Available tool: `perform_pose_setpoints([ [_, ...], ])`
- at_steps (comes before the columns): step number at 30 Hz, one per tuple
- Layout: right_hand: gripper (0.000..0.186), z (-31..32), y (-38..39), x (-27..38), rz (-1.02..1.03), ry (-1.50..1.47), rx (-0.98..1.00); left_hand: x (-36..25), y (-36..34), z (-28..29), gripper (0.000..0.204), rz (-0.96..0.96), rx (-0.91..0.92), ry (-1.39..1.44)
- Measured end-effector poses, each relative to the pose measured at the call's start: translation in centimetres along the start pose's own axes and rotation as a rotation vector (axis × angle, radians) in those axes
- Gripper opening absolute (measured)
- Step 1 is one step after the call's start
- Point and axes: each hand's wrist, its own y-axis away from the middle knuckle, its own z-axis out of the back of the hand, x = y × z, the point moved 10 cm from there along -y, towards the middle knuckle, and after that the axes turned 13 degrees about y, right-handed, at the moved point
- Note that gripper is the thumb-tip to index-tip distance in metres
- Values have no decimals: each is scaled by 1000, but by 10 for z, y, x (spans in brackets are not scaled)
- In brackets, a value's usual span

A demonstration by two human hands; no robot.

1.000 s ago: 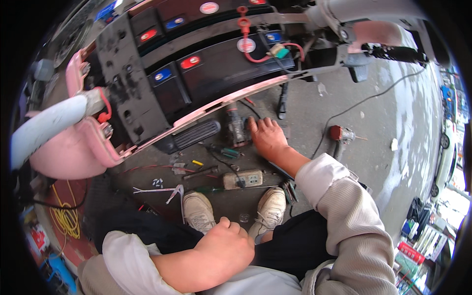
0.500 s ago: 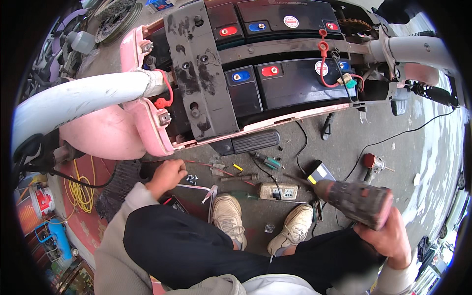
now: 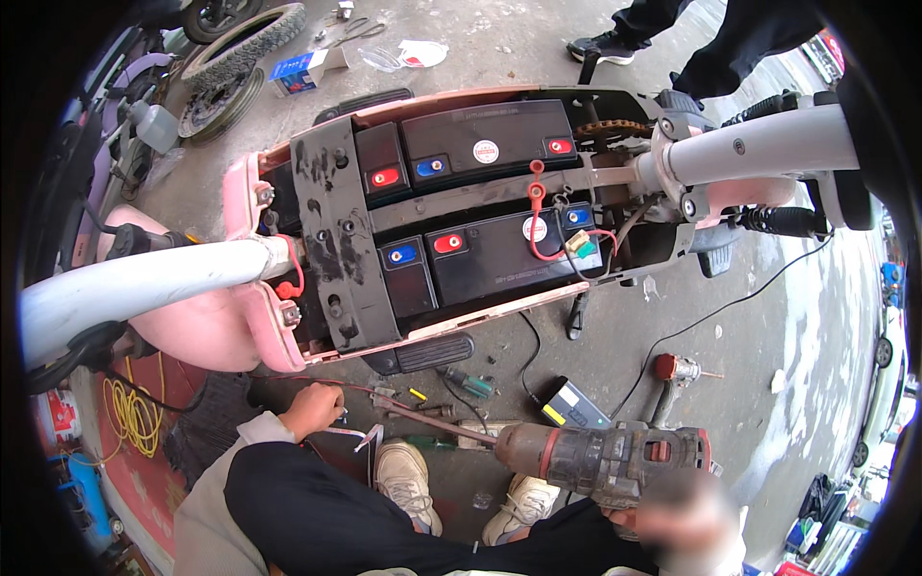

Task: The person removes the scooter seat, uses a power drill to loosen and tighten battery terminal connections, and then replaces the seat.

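My right hand (image 3: 684, 523), blurred at the lower right, grips a worn dark power drill (image 3: 600, 459) with a red collar, its nose pointing left above my shoes (image 3: 408, 480). My left hand (image 3: 312, 408) is down on the ground by small loose tools and a thin metal rod (image 3: 437, 422), fingers curled; whether it holds anything is unclear. In front of me a pink electric scooter (image 3: 226, 326) lies on its side with the floor panel off. Several black batteries (image 3: 499, 254) with red and blue terminal caps are exposed, along with a red cable (image 3: 538, 226).
A green-handled screwdriver (image 3: 471, 384), a small black box (image 3: 571, 405) with a yellow label and a red-capped tool (image 3: 672, 370) on a black cord lie on the concrete. A yellow cable coil (image 3: 134, 413) is at left, a tyre (image 3: 235, 53) at upper left. Another person's legs (image 3: 711, 38) stand behind the scooter.
My right hand picked the drill up off the ground and now holds it lower and nearer the middle. My left hand left my knee and reached down to the tools.
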Motion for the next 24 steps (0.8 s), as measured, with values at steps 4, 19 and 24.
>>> perform_pose_setpoints([
  [4, 53, 5, 4, -21, -116, -291, -9, -4, 7, 32, 24, 22, -89, 26],
  [19, 56, 42, -25, -9, 260, -894, -35, -382, 106, 264, 8, -543, -524, 1417],
  [24, 51, 52, -19, -32, 216, -882, -135, -386, -27, 226, 22, -593, -139, 2027],
])
